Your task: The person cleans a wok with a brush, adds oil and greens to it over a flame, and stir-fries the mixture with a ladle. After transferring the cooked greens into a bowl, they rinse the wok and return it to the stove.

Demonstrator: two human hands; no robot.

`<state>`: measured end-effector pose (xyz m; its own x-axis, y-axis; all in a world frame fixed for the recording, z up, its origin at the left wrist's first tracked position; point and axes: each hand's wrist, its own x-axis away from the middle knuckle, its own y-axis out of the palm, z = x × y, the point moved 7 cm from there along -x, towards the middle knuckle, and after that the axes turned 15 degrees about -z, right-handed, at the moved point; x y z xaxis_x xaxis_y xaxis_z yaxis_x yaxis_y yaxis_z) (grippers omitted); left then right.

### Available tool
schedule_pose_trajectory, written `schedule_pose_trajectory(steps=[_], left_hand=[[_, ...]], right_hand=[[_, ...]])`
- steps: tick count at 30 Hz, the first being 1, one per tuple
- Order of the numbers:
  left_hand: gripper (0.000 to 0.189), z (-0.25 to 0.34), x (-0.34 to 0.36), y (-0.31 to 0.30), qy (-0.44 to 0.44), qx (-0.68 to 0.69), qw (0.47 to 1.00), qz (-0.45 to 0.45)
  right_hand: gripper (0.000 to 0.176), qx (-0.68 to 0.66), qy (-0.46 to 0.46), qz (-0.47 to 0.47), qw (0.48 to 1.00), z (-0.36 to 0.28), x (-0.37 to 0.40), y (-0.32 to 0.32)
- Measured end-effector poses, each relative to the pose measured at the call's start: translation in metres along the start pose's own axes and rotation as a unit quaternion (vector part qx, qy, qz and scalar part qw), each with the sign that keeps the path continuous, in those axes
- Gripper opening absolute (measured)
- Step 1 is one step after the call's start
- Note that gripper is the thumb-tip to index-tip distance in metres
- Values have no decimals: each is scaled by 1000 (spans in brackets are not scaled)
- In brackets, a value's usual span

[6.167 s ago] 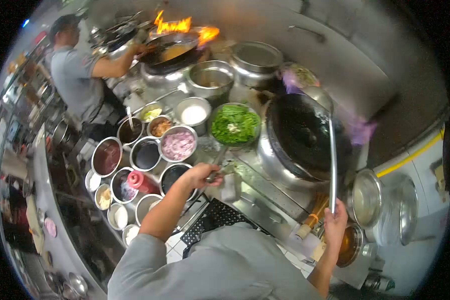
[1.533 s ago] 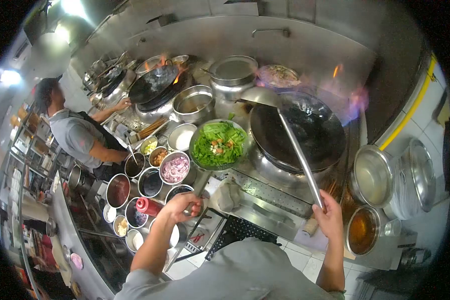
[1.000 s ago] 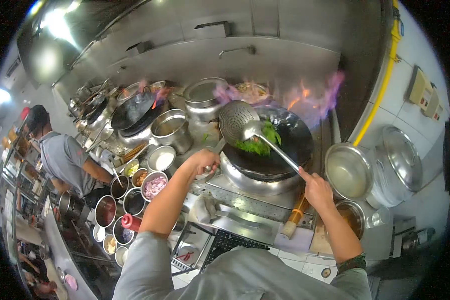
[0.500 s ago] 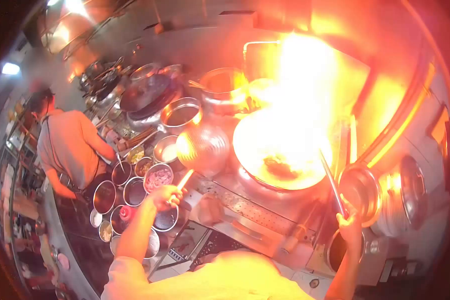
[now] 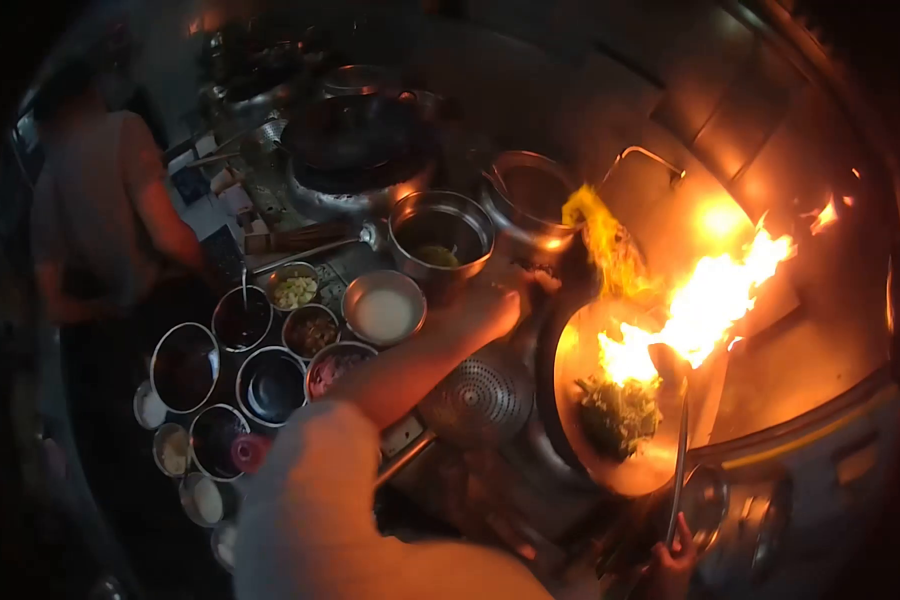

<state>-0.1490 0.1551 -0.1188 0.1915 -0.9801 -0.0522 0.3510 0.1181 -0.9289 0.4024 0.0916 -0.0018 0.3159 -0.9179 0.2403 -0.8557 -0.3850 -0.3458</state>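
Observation:
My left arm reaches across the strainer. My left hand [image 5: 532, 284] is closed at the upper left edge of the wok [image 5: 577, 345], its fingers partly lost in shadow. The wok looks tilted. Green leafy food [image 5: 622, 415] lies in it, with bright flames above. My right hand [image 5: 676, 552], at the lower right, grips the long handle of a ladle [image 5: 682, 450]. The ladle's head is up in the flame over the wok and is hard to make out. A round perforated strainer [image 5: 478, 393] lies left of the wok, its handle pointing down toward me.
Left of the stove stand several metal bowls, including white liquid [image 5: 385, 312], chopped pale pieces [image 5: 294, 290] and a red-capped bottle [image 5: 249, 453]. Behind are a pot [image 5: 441, 208], a second pot [image 5: 533, 178] and a large dark wok [image 5: 355, 130]. Another person [image 5: 105, 200] stands at far left.
The big fireball has shrunk to smaller flames, and the scene is darker. My left hand has left the strainer's handle and moved to the wok's edge. The ladle stays in my right hand.

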Motion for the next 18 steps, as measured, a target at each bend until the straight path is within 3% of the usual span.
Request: schedule_pose_trajectory(steps=[4, 7, 10, 11, 14, 16, 17, 18], left_hand=[[15, -42, -116, 87, -103, -78, 991, -40], [15, -75, -142, 145, -133, -70, 987, -61], [14, -99, -145, 160, -134, -73, 988, -36], [14, -105, -146, 157, -123, -72, 990, -10], [13, -86, -142, 86, -42, 4, 993, 111], [11, -19, -128, 12, 46, 165, 983, 72], [27, 17, -124, 0, 78, 359, 928, -55], [38, 59, -113, -6, 103, 446, 879, -134]], right_hand=[[55, 47, 34, 13, 998, -44, 25, 30], [51, 72, 68, 44, 994, -61, 50, 44], [48, 54, 72, 74, 993, -77, 68, 50], [41, -38, 39, 116, 992, -83, 69, 57], [65, 21, -14, 90, 996, -2, 73, -7], [66, 56, 39, 90, 994, -9, 72, -17], [66, 70, 58, 86, 992, -10, 66, -21], [65, 115, 23, 77, 990, -12, 53, -25]])
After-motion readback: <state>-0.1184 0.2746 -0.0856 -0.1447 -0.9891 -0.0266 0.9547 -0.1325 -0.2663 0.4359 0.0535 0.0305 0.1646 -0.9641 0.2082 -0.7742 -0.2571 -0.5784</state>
